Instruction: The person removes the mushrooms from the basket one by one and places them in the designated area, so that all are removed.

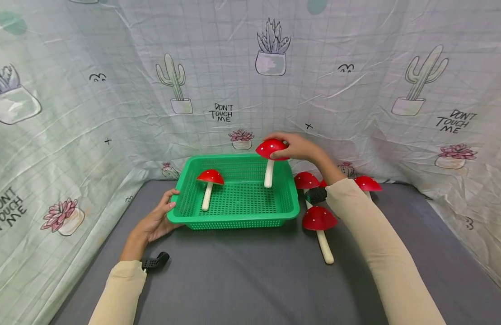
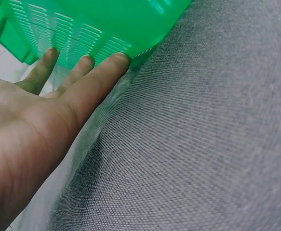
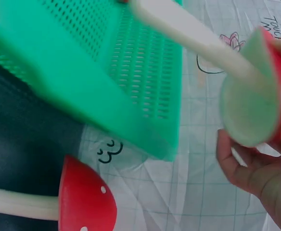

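My right hand holds a toy mushroom by its red, white-dotted cap, above the right end of the green plastic basket. The pale stem points down into the basket, and the right wrist view shows the cap's whitish underside. My left hand holds the basket's left end, with digits at the rim. In the left wrist view, fingertips touch the outer wall below the rim. Another mushroom is inside the basket on the left, its stem toward me.
Right of the basket, several more red-capped mushrooms lie on the grey cloth surface, one nearest me and another beyond my right forearm. A light curtain printed with cactus drawings hangs behind and on both sides.
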Demonstrator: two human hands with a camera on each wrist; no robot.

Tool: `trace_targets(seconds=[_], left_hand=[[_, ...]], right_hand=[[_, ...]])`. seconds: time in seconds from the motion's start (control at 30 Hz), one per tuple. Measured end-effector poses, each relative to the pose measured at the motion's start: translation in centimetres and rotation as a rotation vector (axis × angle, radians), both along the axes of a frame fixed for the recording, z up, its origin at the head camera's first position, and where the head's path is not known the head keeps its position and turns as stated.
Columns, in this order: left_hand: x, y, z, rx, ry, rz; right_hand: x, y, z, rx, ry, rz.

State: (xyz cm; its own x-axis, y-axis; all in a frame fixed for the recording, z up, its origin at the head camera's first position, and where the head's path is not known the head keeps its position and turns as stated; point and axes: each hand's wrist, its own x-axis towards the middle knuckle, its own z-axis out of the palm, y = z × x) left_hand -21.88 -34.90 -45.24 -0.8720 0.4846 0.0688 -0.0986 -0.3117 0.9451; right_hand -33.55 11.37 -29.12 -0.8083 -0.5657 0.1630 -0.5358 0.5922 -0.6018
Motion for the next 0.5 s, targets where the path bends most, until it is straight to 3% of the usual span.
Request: trace_targets(seconds=[0.13,0.3,0.5], left_hand=[[0.1,0.0,-0.1,-0.004,0.002,0.003],[0.1,0.0,0.0,-0.023,0.0,0.019],[0.2,0.1,0.0,-0.023,0.005,0.022]], right_hand=[[1.0,0.2,-0.2,-0.066,0.051,-0.037],[1.8,0.1,-0.7,-0.065,0.131,-0.117],[2.4,-0.2,-0.6,-0.057,0.118,-0.1]])
